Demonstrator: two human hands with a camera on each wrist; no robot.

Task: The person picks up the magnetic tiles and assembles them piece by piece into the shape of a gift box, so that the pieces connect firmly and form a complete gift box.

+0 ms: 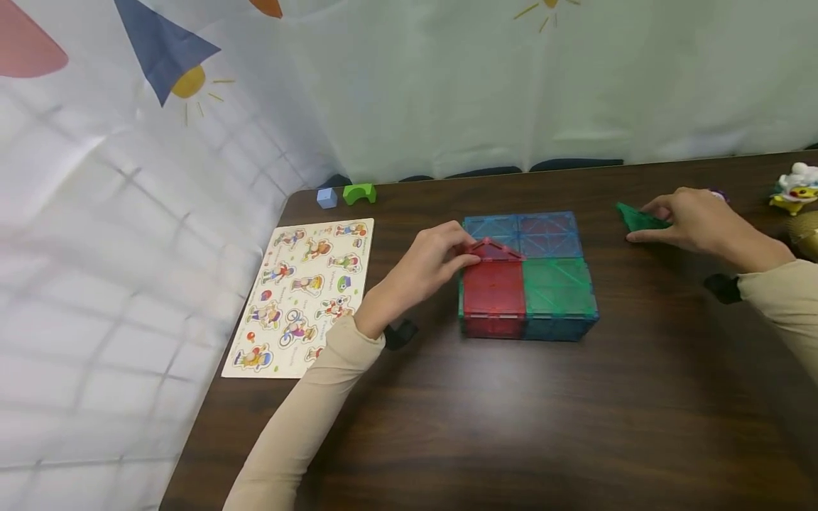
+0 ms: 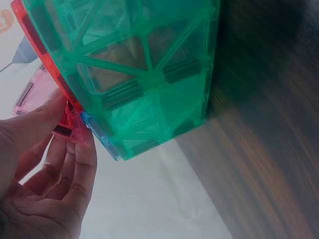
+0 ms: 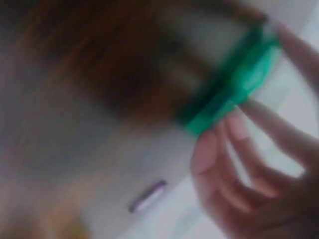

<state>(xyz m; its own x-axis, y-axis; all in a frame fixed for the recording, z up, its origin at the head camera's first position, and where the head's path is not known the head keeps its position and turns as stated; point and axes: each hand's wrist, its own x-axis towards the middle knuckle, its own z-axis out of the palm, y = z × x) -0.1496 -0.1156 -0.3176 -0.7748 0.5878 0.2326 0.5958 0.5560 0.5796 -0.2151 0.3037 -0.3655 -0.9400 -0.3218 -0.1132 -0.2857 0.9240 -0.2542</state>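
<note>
A low box of see-through magnetic tiles (image 1: 554, 284) stands on the dark table, its top made of red, green and blue squares. On its left side my left hand (image 1: 428, 257) pinches a red triangular magnetic tile (image 1: 491, 248), which stands tilted up over the red square. The left wrist view shows thumb and fingers on this triangle (image 2: 67, 122), close beside the box's green side wall (image 2: 149, 79). Right of the box, my right hand (image 1: 693, 223) holds a green triangular magnetic tile (image 1: 639, 218) between thumb and fingers; it is blurred in the right wrist view.
A wooden picture puzzle board (image 1: 300, 291) lies at the left. Behind it sit a light blue cube (image 1: 326, 198) and a green arch block (image 1: 360, 193). Toys, one white and yellow (image 1: 796, 188), stand at the far right. A pale curtain (image 1: 447, 92) hangs behind the table.
</note>
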